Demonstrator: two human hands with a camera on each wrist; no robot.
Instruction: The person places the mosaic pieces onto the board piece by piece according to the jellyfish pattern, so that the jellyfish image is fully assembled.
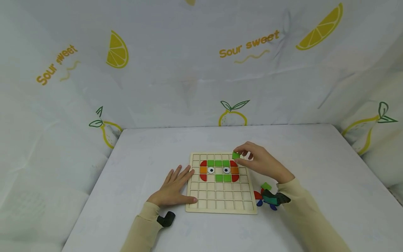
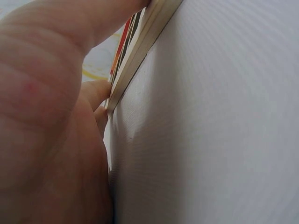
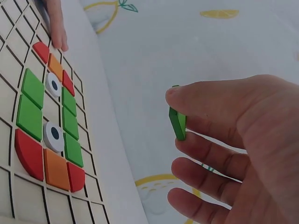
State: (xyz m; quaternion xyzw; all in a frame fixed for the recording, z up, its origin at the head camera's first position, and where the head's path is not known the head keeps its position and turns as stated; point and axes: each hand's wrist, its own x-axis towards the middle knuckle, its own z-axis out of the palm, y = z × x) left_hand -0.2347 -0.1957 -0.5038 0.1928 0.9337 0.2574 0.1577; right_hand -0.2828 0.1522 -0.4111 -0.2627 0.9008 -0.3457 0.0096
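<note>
A wooden grid board (image 1: 207, 204) lies flat on the white table. Set in its cells are green square tiles (image 1: 218, 163), red rounded tiles (image 1: 235, 177), orange tiles (image 1: 203, 170) and two round eye tiles (image 1: 226, 170). Above the board's far right corner, my right hand (image 1: 259, 161) pinches a green square tile (image 3: 177, 125) between thumb and finger, off the board in the right wrist view. My left hand (image 1: 174, 187) rests with fingers spread at the board's left edge, thumb and fingertips touching it.
Beside the board's right edge, partly behind the right wrist's dark strap (image 1: 274, 197), lie loose pieces: a green tile (image 1: 266, 186), a red piece (image 1: 257, 195) and blue pieces (image 1: 259, 203). A white cloth (image 1: 170, 87) with lemon prints stands behind the table.
</note>
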